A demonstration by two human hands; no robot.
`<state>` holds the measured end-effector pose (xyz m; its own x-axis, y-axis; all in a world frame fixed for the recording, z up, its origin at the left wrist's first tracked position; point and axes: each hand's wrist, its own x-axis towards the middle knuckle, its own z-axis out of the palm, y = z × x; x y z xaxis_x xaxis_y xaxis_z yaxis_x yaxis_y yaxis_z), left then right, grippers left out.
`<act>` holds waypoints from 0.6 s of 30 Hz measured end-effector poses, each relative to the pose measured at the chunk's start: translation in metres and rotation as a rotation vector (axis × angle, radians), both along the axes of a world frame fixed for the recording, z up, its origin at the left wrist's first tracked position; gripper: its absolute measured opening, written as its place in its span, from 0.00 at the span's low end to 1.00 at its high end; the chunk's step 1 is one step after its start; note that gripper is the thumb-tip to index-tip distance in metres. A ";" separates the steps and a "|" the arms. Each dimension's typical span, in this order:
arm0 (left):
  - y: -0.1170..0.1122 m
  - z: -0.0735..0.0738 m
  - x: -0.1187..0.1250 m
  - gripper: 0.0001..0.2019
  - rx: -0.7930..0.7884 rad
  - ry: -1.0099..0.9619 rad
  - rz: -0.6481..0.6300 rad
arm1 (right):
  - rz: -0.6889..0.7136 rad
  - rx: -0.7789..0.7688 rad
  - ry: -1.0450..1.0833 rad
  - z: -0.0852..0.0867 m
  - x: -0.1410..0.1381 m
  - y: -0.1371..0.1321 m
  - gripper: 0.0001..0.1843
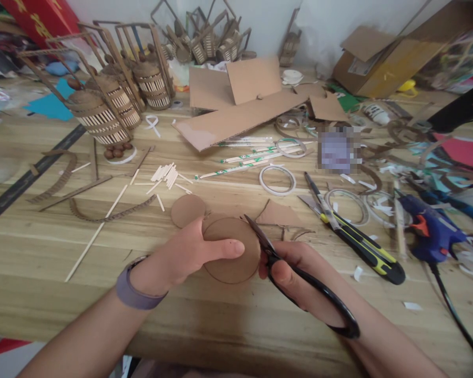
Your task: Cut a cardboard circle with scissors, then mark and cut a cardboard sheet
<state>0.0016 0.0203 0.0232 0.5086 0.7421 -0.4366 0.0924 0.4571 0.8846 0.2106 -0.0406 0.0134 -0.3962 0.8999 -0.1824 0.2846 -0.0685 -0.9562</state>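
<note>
Pale wood-grained worktop (213, 325) spreads under the clutter, with lidded miniature baskets (102, 113) standing at the far left and cardboard sheets (236, 113) piled across the back. Close to the front, between the person's two hands, is a brown cardboard disc (230, 270). The left hand (189, 244) grips it from the left, thumb laid flat over its face, the other fingers mostly hidden. The right hand (303, 294) is closed round the handles of black scissors (266, 245), just right of the disc. Being round, the disc has no long axis; the scissors' own slants away and leftward, so the blades lie along the far right rim. How wide they stand apart, I cannot tell. That rim is nearer the right hand, whose fingertips come right up to it. A smaller disc (187, 210) lies just beyond the left hand; a cardboard scrap (279, 212) lies beyond the blades.
</note>
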 end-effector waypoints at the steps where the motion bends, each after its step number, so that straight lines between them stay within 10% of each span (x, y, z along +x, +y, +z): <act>1: 0.000 0.000 0.000 0.24 0.002 0.002 0.000 | 0.003 0.002 -0.006 0.000 0.000 0.000 0.38; 18: 0.000 -0.008 0.003 0.19 -0.067 -0.037 0.035 | -0.042 0.049 -0.039 0.000 -0.003 0.001 0.38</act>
